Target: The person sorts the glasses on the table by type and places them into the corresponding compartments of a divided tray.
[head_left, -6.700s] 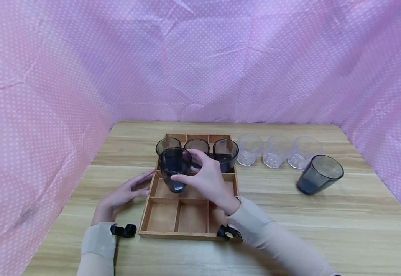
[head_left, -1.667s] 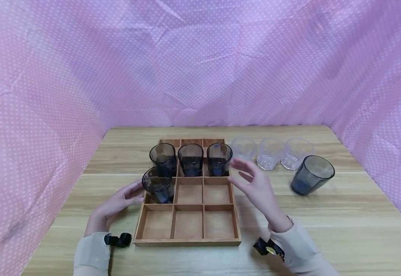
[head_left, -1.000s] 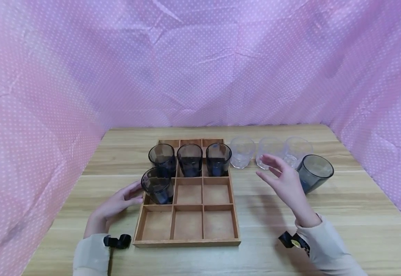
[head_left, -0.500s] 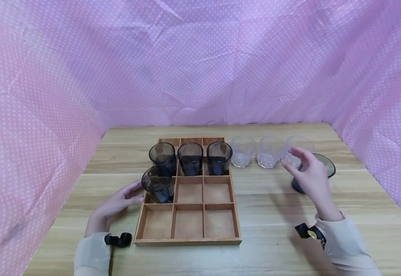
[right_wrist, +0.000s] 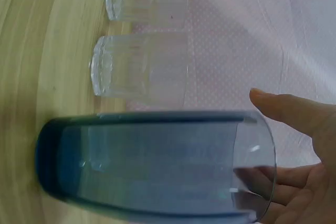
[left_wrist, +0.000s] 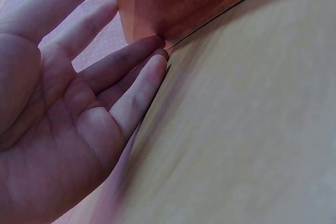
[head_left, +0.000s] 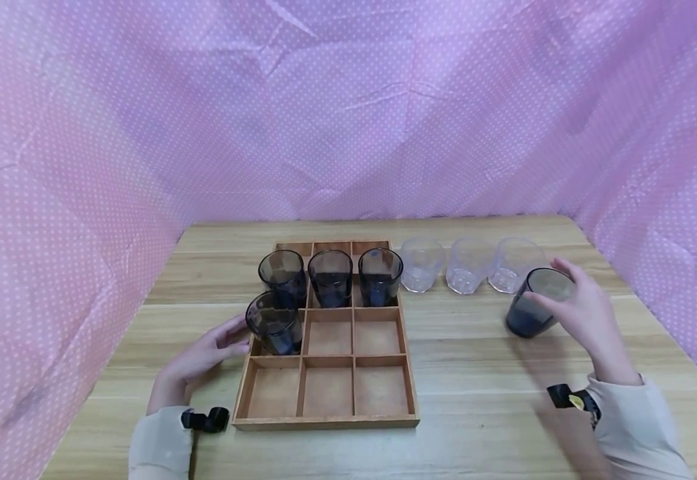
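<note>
My left hand (head_left: 207, 353) rests at the left side of a wooden compartment tray (head_left: 327, 423); in the left wrist view its fingertips touch the tray's wall (left_wrist: 173, 3). Three smoky grey glasses, a left one (head_left: 282, 273), a middle one (head_left: 331, 280) and a right one (head_left: 380, 280), stand in one row of the tray. A fourth grey glass (head_left: 274, 327) sits in the left compartment nearer me. My right hand (head_left: 588, 317) is at the rim of another grey glass (head_left: 527, 317) on the table, thumb and fingers spread on either side; the right wrist view shows the thumb just off the rim.
Three clear glasses, one by the tray (head_left: 422, 267), one in the middle (head_left: 467, 267) and one at the right (head_left: 512, 267), stand in a row on the wooden table (head_left: 462, 380). A pink dotted cloth (head_left: 348, 120) hangs behind and at both sides.
The fourth grey glass has been set into the tray's left compartment and let go. My right hand has moved right to the grey glass on the table. My left hand stays by the tray.
</note>
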`<state>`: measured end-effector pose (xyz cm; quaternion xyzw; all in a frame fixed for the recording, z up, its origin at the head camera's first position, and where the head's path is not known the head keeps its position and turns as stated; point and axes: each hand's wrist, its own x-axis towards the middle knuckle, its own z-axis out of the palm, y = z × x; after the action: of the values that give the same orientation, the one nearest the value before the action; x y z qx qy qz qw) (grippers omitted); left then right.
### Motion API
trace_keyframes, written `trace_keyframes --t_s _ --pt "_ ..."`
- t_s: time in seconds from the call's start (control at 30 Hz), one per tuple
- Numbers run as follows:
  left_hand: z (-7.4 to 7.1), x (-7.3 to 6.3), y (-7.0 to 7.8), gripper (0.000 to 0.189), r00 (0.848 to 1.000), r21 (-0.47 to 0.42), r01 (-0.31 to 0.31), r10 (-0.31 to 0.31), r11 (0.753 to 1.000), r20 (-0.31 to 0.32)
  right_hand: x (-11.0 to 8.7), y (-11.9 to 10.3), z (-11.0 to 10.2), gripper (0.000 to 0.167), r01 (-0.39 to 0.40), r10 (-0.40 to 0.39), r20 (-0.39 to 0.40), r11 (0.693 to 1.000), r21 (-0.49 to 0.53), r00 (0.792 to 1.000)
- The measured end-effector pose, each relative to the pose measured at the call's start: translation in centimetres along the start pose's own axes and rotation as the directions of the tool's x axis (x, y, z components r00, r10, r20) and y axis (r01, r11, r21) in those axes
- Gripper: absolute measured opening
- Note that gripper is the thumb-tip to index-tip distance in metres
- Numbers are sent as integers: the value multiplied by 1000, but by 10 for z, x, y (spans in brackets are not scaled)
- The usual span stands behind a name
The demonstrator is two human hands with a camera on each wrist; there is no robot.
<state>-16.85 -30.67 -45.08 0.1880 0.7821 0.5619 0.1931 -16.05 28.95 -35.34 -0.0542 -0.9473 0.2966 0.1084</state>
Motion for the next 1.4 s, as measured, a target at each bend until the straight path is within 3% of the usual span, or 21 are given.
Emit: trace_keyframes --t_s 0.13,0.37,0.57,0.83,1.13,1.4 --pt "0 0 0 72 1000 11 -11 11 1000 -8 -1 4 -1 86 -25 25 -11 1000 -6 1000" --pt "1 -1 4 71 1000 49 3 -1 999 -27 -7 12 -1 100 -111 111 4 991 71 994" --pt "2 -1 4 70 999 12 -13 13 1000 -29 -13 20 5 92 -190 190 7 973 134 982" --pt "2 0 2 71 999 -1 -30 30 1000 -17 -16 23 9 89 -271 293 -55 930 250 955" --pt "1 2 1 72 999 -11 -44 44 999 -3 -21 15 10 80 -241 269 -72 932 270 960" --pt "2 1 2 72 999 -29 -41 41 999 2 -25 -10 17 75 -180 211 -55 921 345 976"
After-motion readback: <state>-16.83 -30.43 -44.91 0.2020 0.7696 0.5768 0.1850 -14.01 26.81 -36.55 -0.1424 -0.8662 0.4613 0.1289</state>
